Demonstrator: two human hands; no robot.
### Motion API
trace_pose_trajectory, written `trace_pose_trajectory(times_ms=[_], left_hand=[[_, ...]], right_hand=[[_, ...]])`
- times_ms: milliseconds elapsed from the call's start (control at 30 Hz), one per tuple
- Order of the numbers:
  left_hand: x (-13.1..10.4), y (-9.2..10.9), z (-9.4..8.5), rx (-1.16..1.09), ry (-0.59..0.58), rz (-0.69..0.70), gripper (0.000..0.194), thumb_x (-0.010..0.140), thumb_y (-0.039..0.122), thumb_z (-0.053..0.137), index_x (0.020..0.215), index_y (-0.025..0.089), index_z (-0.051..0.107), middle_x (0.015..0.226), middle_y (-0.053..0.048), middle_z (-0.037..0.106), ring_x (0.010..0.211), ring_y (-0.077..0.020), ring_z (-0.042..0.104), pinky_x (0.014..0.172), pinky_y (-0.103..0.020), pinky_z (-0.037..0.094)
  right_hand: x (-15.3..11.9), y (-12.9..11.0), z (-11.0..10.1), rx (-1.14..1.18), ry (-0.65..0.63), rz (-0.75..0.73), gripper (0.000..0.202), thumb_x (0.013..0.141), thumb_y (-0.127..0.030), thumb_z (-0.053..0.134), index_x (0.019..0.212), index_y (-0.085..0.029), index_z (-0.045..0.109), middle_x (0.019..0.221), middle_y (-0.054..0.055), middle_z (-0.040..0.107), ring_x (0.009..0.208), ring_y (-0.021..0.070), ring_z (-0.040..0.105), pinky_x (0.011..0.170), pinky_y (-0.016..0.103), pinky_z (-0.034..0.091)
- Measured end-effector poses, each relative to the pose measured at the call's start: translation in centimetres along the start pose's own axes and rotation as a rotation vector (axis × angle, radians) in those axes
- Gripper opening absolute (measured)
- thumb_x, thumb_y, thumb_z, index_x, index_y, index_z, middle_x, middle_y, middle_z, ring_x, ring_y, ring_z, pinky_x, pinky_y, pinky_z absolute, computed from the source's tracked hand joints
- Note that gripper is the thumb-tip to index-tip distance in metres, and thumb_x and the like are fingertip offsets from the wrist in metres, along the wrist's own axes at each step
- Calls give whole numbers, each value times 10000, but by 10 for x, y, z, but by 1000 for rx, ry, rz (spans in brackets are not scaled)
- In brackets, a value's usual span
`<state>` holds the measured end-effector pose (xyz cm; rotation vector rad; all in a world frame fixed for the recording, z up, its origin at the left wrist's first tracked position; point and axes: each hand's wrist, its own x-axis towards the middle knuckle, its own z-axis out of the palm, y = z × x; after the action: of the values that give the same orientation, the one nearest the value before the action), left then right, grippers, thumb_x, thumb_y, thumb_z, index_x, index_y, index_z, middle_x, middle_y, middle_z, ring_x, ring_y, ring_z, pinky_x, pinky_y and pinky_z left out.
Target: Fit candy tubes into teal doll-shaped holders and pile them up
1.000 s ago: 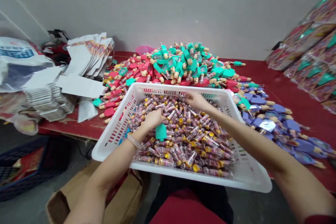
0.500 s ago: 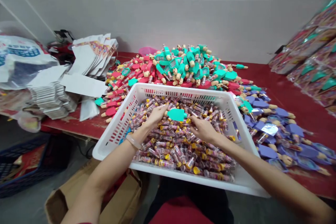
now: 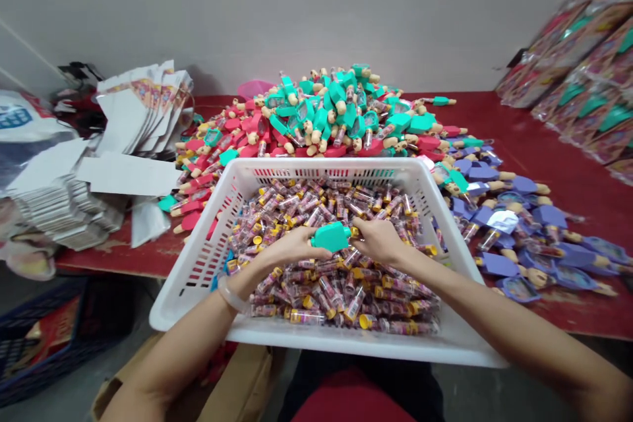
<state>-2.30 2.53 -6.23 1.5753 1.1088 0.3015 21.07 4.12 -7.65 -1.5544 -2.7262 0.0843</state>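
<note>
Above the middle of a white basket (image 3: 321, 341), my left hand (image 3: 297, 245) grips a teal piece (image 3: 331, 237) by its left end. My right hand (image 3: 376, 241) is closed at the piece's right end, on a small tube with a yellow cap (image 3: 354, 232) that meets the teal piece. Small clear tubes with yellow caps (image 3: 301, 316) fill the basket beneath both hands. The fingertips of my right hand are partly hidden.
Behind the basket lies a heap of teal (image 3: 336, 92) and red pieces (image 3: 198, 182); purple ones (image 3: 499, 264) spread to the right. White card stacks (image 3: 64, 211) stand left. Bagged packs (image 3: 583, 72) are piled at the right. A dark blue crate (image 3: 44, 369) sits lower left.
The view has shifted, so the surroundings sit further left. Both hands sit a little lower over the basket, and my left hand now wraps further round the teal piece.
</note>
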Motion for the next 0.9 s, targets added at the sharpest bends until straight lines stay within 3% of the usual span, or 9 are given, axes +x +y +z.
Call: trace_pose_trajectory(times_ms=[167,367,500,733,900], left_hand=[[-6,6,-1,43,-101,-104,471,715,601,677,780,141,599,617,29,485,539,-79,392,491,-209,262],[-6,12,6,-504,-337,-384,501,612,564,775,757,175,494,526,88,362,413,-30,223,391,-187,119],[-5,13,10,-591,-364,-469,542,535,523,832,697,175,449,494,102,315,400,-12,185,370,-168,65],[-10,14,8,-504,-444,-471,545,554,572,813,665,179,452,439,105,282,374,-18,161,344,-172,63],[-15,13,11,-424,-344,-382,502,604,557,783,638,169,464,438,84,322,374,-26,202,347,-176,97]], right_hand=[[-5,-1,4,-49,32,-196,163,776,-272,559,872,-173,645,747,82,727,657,212,639,575,301,274],[-8,2,0,-51,136,-319,130,763,-198,515,763,-168,642,671,63,705,598,183,603,598,322,269],[-13,2,-8,-64,173,-374,146,791,-214,512,737,-174,642,631,65,688,561,177,575,607,327,260],[-22,-5,-6,-11,180,-354,130,719,-192,517,752,-184,643,598,43,672,519,167,544,572,316,241],[-27,-10,-3,-4,165,-319,139,702,-176,511,755,-185,639,612,43,680,509,170,541,552,316,209]])
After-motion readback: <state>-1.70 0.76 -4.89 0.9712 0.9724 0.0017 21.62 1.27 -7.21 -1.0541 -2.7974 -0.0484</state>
